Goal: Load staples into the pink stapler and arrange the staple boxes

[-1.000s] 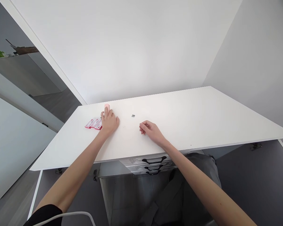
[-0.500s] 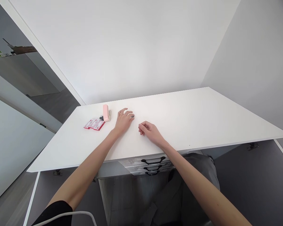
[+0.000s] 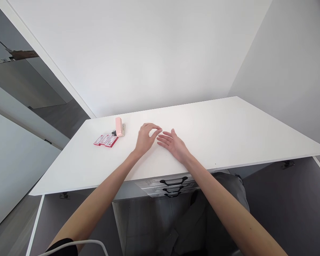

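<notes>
My left hand [image 3: 146, 138] is over the desk, its thumb and forefinger pinched together near my right fingertips. Whatever the pinch holds, if anything, is too small to make out. My right hand [image 3: 177, 146] lies open just to the right, fingers stretched out and the palm partly turned up. To the left of both hands stands a pink stapler [image 3: 118, 127] on the white desk top [image 3: 216, 128]. In front of it lie several small red-and-white boxes [image 3: 106, 140], side by side. A small dark object [image 3: 113, 132] sits between stapler and boxes, partly hidden.
White wall [image 3: 160, 53] rises behind the desk and a grey wall [image 3: 296, 64] on the right. Drawers with black handles [image 3: 174, 182] are below the front edge. A white cable [image 3: 88, 241] crosses near my left arm. A tiny dark speck lies near the front edge.
My left hand has moved right, from spread fingers to a pinch. My right hand has gone from curled fingers to an open, stretched palm. The stapler and boxes stay in place.
</notes>
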### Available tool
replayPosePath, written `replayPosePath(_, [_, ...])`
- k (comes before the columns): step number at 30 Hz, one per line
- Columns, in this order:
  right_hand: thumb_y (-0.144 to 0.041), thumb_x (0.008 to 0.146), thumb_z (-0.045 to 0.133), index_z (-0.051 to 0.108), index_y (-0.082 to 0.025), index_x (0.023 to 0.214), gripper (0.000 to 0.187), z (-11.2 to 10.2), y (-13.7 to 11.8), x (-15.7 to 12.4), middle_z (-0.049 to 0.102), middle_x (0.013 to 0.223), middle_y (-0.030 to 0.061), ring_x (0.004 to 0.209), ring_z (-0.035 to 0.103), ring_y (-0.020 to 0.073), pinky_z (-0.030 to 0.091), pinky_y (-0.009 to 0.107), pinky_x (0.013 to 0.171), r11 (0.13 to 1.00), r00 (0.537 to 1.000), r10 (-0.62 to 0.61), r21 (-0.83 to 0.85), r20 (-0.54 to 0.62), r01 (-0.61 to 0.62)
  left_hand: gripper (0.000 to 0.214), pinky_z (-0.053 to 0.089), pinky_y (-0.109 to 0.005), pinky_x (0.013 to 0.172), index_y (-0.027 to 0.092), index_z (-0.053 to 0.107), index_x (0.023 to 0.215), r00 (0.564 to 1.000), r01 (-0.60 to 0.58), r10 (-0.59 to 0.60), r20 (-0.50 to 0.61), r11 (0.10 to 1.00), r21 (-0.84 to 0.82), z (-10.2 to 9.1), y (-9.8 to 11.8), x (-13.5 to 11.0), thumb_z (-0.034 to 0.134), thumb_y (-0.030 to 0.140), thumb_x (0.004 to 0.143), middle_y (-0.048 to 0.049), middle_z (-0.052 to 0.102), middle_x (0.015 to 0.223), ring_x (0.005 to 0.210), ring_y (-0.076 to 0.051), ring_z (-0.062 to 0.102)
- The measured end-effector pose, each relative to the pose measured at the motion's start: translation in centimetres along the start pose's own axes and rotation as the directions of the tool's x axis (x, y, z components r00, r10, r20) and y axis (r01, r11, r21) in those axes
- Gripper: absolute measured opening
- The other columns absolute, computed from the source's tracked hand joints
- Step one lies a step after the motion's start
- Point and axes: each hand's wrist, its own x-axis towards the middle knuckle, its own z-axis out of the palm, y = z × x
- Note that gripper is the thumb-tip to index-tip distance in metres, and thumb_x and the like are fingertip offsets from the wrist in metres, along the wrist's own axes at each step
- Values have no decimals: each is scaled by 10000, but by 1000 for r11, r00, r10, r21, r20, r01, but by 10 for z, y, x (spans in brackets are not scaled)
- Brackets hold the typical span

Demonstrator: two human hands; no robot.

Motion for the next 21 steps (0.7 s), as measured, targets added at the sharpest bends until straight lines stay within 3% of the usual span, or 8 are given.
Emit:
replayPosePath(4, [-563,1036,588,698,-205,1042,375,-6,-2,2,771,1128,123,1220,716,270,564,449,1137,994,999,26,110,-26,-23,194,473,-465,1103,267,735,1158,976,-146,150,159,989,-34,15,17,-5,628,360,1026,-47,766,1182,1226,-259,614])
replayPosePath(7, [-374,998,671,705,-207,995,170,-9,-1,2,783,1124,115,1220,724,268,546,438,1160,995,997,-11,102,-70,18,271,464,-471,1117,259,690,1254,983,-149,145,112,988,28,10,13,-17,616,398,1034,-70,734,1267,1252,-263,607])
replayPosePath(11, [-235,927,712,705,-211,985,63,-9,0,2,778,1122,108,1221,724,262,551,438,1168,994,994,-26,100,-102,36,277,413,-524,1178,259,670,1254,999,19,-12,-30,962,273,-31,-16,-44,556,396,1042,-101,697,1298,1292,-301,580])
replayPosePath(15, [-222,897,739,710,-205,975,85,-8,0,0,774,1073,103,1171,738,256,533,451,1204,991,994,-41,125,-106,54,425,305,-643,1227,227,625,1368,969,249,-203,-144,793,557,-85,-57,-78,568,411,990,-179,546,1497,1474,-414,384])
replayPosePath(18, [-223,886,753,714,-207,960,85,-7,-1,-1,774,1046,96,1140,746,251,512,457,1228,990,994,-51,126,-97,63,465,269,-740,1187,199,643,1363,939,326,-315,-139,680,657,-114,-72,-100,503,460,1004,-218,429,1622,1533,-497,261])
replayPosePath(21, [-241,879,768,712,-220,957,98,-7,-1,-2,773,1043,85,1144,738,252,518,479,1219,991,994,-67,107,-84,76,458,273,-744,1177,219,657,1347,941,294,-328,-83,670,682,-130,-73,-117,456,460,1013,-205,437,1631,1551,-492,243])
